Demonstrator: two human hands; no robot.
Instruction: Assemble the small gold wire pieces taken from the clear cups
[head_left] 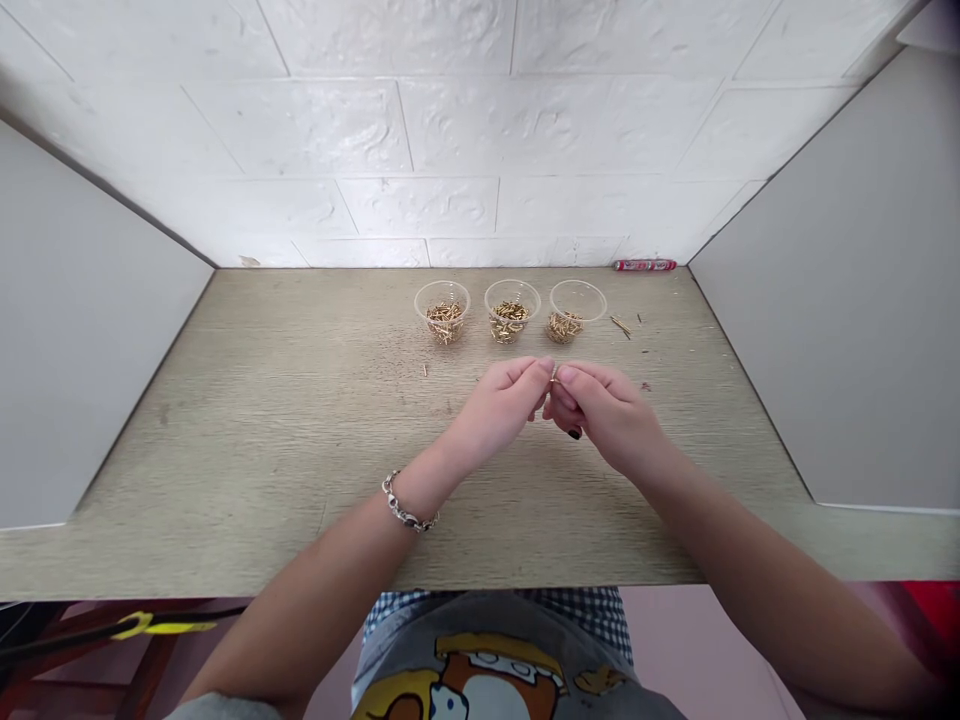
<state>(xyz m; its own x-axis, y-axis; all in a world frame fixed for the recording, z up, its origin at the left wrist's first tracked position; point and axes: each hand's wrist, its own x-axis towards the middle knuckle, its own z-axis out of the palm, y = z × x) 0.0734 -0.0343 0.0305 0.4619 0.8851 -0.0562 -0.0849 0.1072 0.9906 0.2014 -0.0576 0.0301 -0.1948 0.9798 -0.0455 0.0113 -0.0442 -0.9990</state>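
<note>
Pinching together at the middle of the table (262,420), the left hand (499,405) and the right hand (604,410) meet fingertip to fingertip over the wood. Between the two thumbs and forefingers sits a tiny brass pin (554,376), clamped from both sides; it is too small to tell its shape or which hand bears more of it. The other fingers of both hands curl under, closed toward the palms. The pin is held just above the tabletop, in front of the person and a little nearer than the cups.

Three clear plastic cups stand in a row just beyond the hands: a left cup (442,311), a middle cup (511,310) and a right cup (576,311). Each holds a heap of small brass pieces, too many and too fine to count. The pinched pin lies between the middle and right cups in line, but well short of them.

A few loose brass bits (621,325) lie scattered on the table to the right of the cups, with one or two more by the left cup. One red tube (644,265) lies against the back wall. One bracelet (405,513) circles the left wrist.
</note>
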